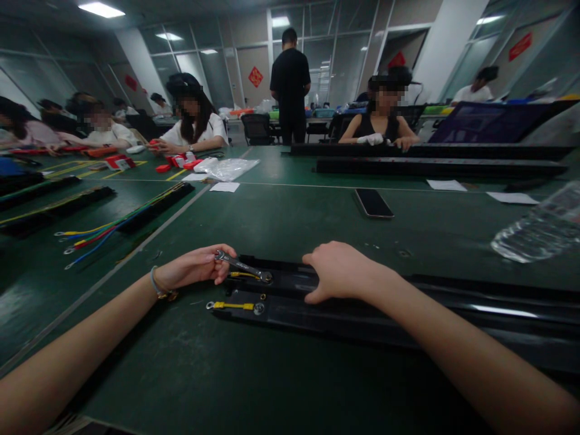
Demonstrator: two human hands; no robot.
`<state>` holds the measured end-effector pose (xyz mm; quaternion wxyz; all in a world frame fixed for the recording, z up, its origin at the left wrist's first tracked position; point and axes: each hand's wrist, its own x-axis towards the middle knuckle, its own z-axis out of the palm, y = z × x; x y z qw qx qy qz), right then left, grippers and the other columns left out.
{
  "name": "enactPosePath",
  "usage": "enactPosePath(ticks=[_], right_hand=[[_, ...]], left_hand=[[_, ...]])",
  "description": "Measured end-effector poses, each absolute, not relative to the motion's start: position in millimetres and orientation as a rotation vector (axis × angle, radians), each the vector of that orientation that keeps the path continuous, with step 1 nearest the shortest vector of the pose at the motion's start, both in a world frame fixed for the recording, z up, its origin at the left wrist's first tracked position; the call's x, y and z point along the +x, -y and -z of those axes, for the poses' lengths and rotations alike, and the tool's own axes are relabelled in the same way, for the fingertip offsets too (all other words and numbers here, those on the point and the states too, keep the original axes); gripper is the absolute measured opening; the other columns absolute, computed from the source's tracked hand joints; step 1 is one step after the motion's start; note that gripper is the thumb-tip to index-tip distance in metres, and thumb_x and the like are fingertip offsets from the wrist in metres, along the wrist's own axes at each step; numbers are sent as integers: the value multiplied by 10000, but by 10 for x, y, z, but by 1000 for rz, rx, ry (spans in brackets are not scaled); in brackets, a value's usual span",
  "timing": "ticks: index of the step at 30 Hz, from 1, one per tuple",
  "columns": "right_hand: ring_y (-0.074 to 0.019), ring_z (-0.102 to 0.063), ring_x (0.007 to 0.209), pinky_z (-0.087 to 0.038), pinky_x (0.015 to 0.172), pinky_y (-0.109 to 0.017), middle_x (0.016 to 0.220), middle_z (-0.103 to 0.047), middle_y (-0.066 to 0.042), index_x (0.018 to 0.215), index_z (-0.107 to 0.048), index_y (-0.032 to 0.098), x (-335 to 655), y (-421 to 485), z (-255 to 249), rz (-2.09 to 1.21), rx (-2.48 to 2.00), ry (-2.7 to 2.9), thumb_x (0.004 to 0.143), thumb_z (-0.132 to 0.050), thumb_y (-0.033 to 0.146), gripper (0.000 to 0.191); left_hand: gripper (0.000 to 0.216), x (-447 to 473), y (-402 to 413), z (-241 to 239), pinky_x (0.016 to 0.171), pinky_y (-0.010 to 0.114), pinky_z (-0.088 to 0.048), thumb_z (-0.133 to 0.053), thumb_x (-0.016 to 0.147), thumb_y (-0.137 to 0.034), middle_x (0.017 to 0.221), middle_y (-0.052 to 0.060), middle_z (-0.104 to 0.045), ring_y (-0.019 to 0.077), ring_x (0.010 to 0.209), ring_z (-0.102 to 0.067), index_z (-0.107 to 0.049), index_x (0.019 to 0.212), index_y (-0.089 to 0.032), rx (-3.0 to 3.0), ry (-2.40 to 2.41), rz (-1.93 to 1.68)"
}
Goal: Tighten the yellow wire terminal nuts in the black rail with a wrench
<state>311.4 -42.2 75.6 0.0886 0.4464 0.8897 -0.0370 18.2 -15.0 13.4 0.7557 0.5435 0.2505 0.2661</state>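
My left hand (194, 267) is closed on a small metal wrench (242, 266), whose far end sits on a fastener at the left end of a long black rail (453, 314) lying across the green table (281, 223). Two yellow-sleeved wire lugs (235, 306) stick out of the rail's left end. My right hand (338, 270) lies on top of the rail, fingers curled over its far edge, pressing it down.
A black phone (373, 203) lies beyond the rail. A clear plastic bottle (539, 229) lies at the right. Coloured wires (97, 234) run from another rail at the left. Several people sit across the tables; one stands at the back.
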Motion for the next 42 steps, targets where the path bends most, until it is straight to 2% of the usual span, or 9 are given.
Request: enactPosePath(ticks=[17, 32, 42], right_hand=[[-239, -571, 759, -462, 636, -360, 851, -640, -106, 1029, -602, 136, 3110, 430, -787, 149, 1345, -2629, 550, -577, 540, 627], [-235, -569, 739, -462, 623, -354, 828, -641, -101, 978, -622, 135, 3113, 434, -785, 152, 1341, -2636, 553, -576, 533, 584], [-243, -569, 759, -464, 632, -361, 852, -638, -108, 1013, -607, 136, 3112, 423, -764, 140, 1338, -2640, 544, -569, 555, 630]], left_hand=[[324, 166, 144, -123, 599, 257, -422, -515, 782, -294, 726, 50, -503, 161, 686, -462, -467, 1051, -120, 1203, -537, -562], [323, 139, 137, -113, 618, 265, -411, -494, 796, -290, 744, 54, -503, 160, 688, -455, -448, 1068, -123, 1242, -542, -529], [320, 154, 148, -134, 617, 269, -420, -509, 787, -277, 742, 54, -506, 162, 691, -464, -461, 1061, -118, 1244, -544, -531]])
